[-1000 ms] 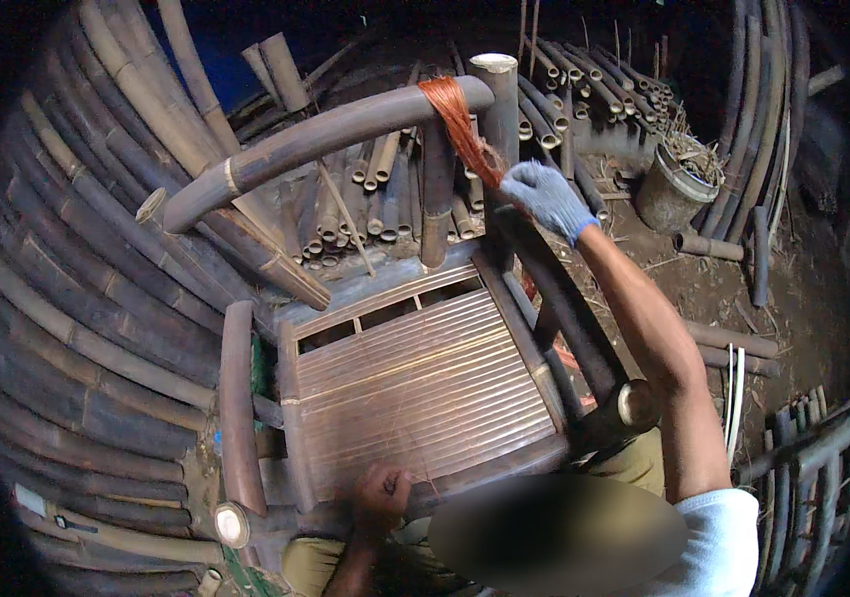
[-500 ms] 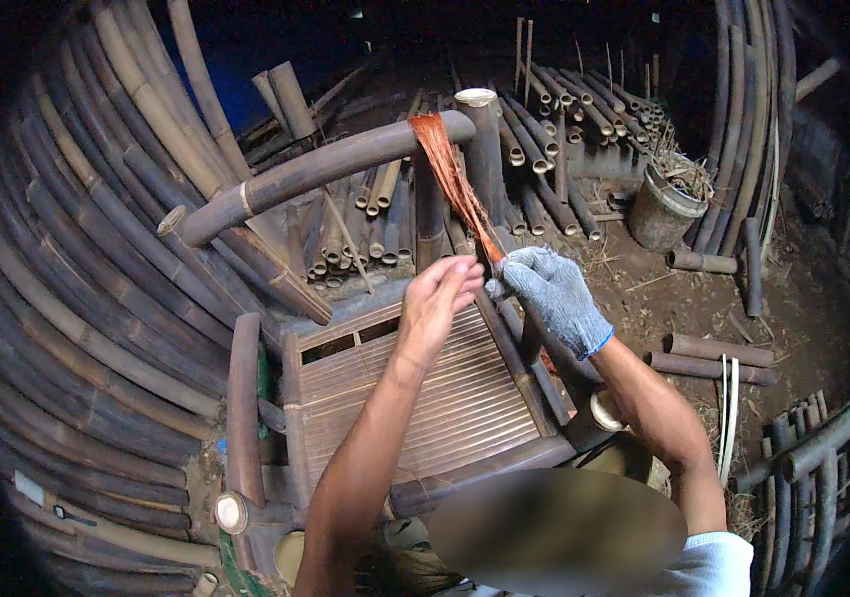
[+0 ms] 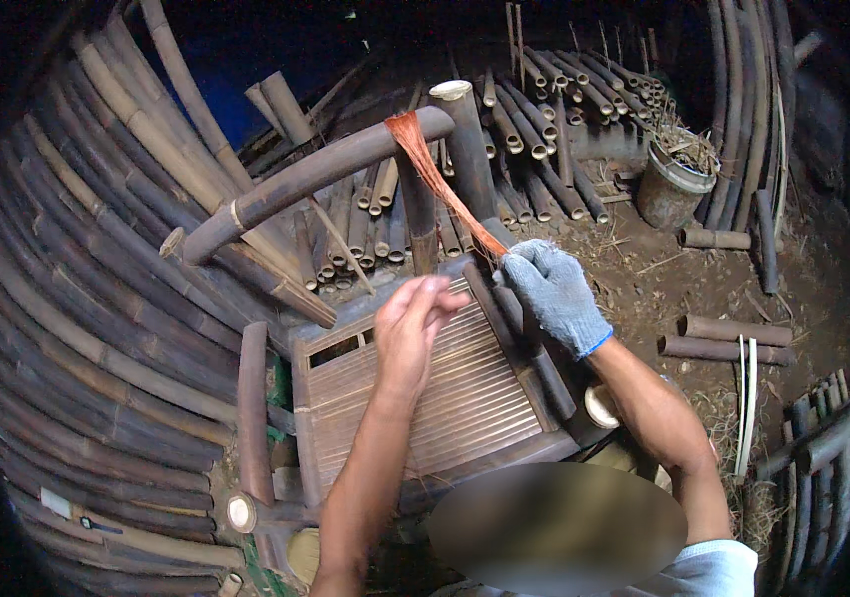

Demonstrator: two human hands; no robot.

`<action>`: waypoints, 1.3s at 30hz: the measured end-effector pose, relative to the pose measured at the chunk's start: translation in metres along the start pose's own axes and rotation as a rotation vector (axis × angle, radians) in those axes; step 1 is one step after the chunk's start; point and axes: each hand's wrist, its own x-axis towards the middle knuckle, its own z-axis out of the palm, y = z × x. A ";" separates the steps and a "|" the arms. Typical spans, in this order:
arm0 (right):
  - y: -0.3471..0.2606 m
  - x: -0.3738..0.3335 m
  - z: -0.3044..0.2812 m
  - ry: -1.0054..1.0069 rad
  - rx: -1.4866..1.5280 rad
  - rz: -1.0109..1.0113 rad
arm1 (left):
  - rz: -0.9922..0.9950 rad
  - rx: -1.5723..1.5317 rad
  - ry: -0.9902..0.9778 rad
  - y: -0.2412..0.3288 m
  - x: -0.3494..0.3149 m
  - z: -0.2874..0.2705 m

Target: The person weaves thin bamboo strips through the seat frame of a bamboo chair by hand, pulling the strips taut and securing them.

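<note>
A bundle of orange-red fibre strands [image 3: 435, 179] hangs over a dark bamboo rail [image 3: 315, 177] and runs taut down to the right. Its lower end is gripped by my right hand [image 3: 556, 297], which wears a grey knit glove with a blue cuff. My bare left hand [image 3: 411, 326] is apart from the bundle, above a slatted bamboo seat [image 3: 445, 398]. Its fingers are curled with thumb and forefinger close together; whether a thin strand is between them I cannot make out. The rail meets an upright bamboo post [image 3: 468, 149] near the bundle.
Long bamboo poles [image 3: 96, 298] line the left side. Cut bamboo lengths [image 3: 544, 129] are stacked at the back. A bucket of shavings [image 3: 671, 189] stands at the back right, with loose bamboo pieces [image 3: 733, 328] on the dirt floor. A slatted bamboo frame [image 3: 823, 478] lies lower right.
My left hand has drawn away from the fibre bundle, toward the left and nearer to me. My right hand keeps its grip. The view has shifted slightly.
</note>
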 end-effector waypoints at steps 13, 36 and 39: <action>-0.143 -0.100 0.045 -0.519 -0.223 -1.078 | 0.223 0.799 -0.365 0.107 -0.215 -0.055; -0.047 -0.143 0.000 -0.586 -0.703 -0.785 | -0.865 1.194 1.560 0.233 -0.621 -0.512; -0.063 -0.162 0.013 -0.606 -0.666 -0.834 | -1.023 1.411 1.486 0.230 -0.638 -0.501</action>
